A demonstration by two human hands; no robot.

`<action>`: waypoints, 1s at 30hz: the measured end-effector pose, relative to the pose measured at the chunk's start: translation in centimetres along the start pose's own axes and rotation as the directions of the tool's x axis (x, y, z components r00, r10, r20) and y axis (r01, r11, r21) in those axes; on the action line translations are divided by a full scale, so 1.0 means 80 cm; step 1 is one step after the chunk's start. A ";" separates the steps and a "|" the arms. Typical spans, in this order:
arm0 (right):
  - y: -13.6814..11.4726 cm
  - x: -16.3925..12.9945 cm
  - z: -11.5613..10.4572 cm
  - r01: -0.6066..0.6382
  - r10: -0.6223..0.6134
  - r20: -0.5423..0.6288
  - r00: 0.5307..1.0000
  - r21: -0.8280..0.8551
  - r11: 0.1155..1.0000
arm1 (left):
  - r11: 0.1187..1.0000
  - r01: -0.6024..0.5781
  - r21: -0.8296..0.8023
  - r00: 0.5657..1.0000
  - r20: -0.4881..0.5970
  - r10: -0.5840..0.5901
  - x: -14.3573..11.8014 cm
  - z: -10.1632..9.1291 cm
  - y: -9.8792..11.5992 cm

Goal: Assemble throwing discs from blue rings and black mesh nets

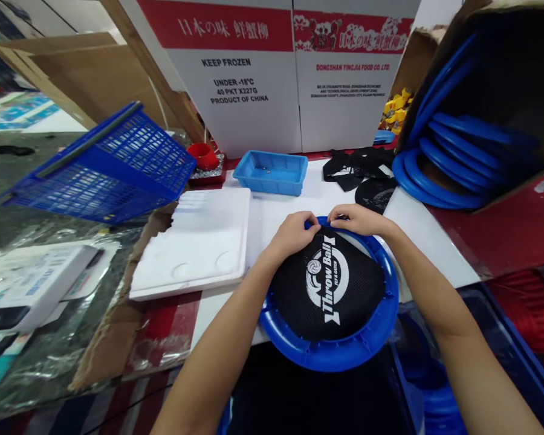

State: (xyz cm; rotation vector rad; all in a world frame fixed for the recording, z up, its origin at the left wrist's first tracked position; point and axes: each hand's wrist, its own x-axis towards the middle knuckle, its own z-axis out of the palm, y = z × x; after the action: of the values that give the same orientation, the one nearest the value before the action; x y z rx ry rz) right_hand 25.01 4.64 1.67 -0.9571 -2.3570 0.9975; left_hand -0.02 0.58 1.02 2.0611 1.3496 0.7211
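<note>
A blue plastic ring lies at the near edge of the white table, partly over my lap. Black mesh fabric printed "Throw Ball" covers most of its opening, with a gap along the upper right. My left hand pinches the mesh edge at the ring's far rim. Just right of it, my right hand is closed on the same rim, thumb and fingers together. The fingertips hide exactly how the mesh meets the rim there.
Behind the ring stand a light-blue tray with tiny metal bits and black fabric pieces. White foam and a blue basket are left. Blue rings fill a tilted carton at right. A tall white carton blocks the back.
</note>
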 end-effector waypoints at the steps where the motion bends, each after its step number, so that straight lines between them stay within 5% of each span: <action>1: 0.000 -0.002 -0.003 -0.003 0.003 0.010 1.000 0.002 1.000 | 0.999 -0.043 0.008 0.999 0.011 0.043 0.000 0.001 0.000; 10: -0.017 -0.010 -0.011 0.061 -0.059 0.182 0.981 -0.007 0.998 | 0.964 -0.260 -0.053 0.966 -0.005 0.260 0.001 0.006 -0.013; 18: -0.006 -0.006 -0.011 0.019 -0.020 0.038 0.999 0.039 0.999 | 0.976 -0.216 -0.014 0.976 0.037 0.216 0.002 0.004 -0.009; 30: -0.008 -0.004 -0.011 0.001 0.015 0.053 0.998 -0.276 0.961 | 0.976 -0.191 0.103 0.981 0.036 0.188 0.002 0.010 -0.007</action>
State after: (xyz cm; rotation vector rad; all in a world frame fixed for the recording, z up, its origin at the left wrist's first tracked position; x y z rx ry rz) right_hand 25.46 4.44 2.71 -1.0496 -2.5881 0.7152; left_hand 0.20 0.78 0.08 2.2991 1.2114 0.7126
